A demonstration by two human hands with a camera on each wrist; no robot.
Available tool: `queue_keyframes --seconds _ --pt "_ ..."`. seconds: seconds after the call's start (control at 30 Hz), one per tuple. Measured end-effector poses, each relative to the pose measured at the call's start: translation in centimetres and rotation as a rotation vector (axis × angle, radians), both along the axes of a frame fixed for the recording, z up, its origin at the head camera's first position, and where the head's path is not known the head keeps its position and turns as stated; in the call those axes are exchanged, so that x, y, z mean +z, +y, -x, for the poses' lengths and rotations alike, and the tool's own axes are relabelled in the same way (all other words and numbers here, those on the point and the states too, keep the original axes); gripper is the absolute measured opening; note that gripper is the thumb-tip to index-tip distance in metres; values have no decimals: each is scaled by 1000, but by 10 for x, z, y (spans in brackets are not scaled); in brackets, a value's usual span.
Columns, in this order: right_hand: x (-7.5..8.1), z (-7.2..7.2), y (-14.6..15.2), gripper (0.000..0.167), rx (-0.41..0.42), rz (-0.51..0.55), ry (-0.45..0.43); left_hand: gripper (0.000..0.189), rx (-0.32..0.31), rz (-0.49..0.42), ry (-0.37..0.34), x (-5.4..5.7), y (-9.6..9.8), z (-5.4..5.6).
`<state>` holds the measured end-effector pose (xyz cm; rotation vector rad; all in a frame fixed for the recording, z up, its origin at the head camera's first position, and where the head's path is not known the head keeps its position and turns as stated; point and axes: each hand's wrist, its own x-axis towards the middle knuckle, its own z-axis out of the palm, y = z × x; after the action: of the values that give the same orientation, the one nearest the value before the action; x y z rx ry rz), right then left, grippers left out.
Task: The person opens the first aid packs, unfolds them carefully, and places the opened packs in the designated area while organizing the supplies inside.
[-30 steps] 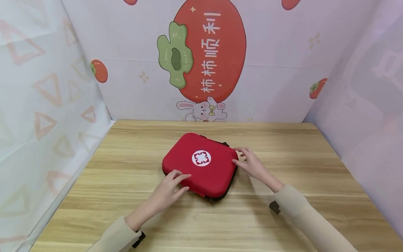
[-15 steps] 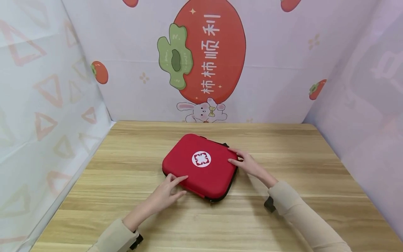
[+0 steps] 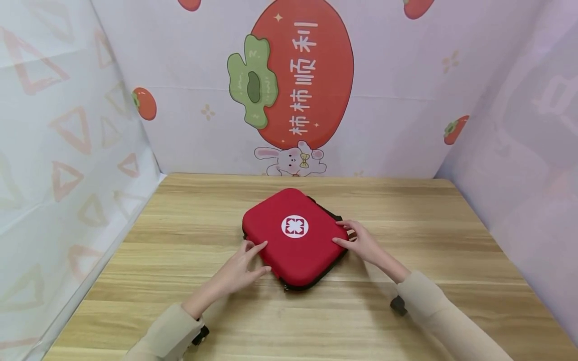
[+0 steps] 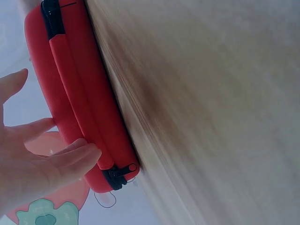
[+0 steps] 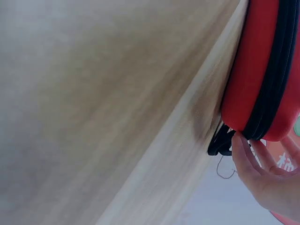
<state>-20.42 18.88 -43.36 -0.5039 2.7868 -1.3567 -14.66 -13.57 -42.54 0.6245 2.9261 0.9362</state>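
A red hard-shell first-aid case (image 3: 289,255), marked with a white round emblem, lies flat and zipped on the wooden table with one corner toward me. My left hand (image 3: 236,271) is at its left front side, where lower fingertips touch the red handle strip (image 4: 75,98); its fingers are extended and spread. My right hand (image 3: 366,245) holds the right corner, thumb over the lid and other fingers against the black zipper band (image 5: 272,79). Near the handle's end in the left wrist view hangs a zipper pull (image 4: 125,169).
The wood-grain table (image 3: 180,215) extends around the case. A printed backdrop (image 3: 388,65) with a big persimmon stands behind it, and fabric walls (image 3: 67,125) flank both sides. A black loop (image 5: 220,140) sticks out beside the case's corner.
The case has turned clockwise on the table and shifted slightly right. My right hand first reached further onto the lid, then moved right with the corner; my left hand stayed by the front side.
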Motion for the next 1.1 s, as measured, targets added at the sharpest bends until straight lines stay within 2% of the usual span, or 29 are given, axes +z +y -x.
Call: queue_keyframes --seconds 0.23,0.43,1.1 --pt "2 -12 4 45 -35 -3 -14 63 2 -37 -26 -1 1 10" --pt "2 -23 7 43 -52 -23 -44 65 -1 -28 -51 -1 3 20" --pt "0 -62 7 33 -66 34 -11 73 -75 -22 -127 -1 8 55"
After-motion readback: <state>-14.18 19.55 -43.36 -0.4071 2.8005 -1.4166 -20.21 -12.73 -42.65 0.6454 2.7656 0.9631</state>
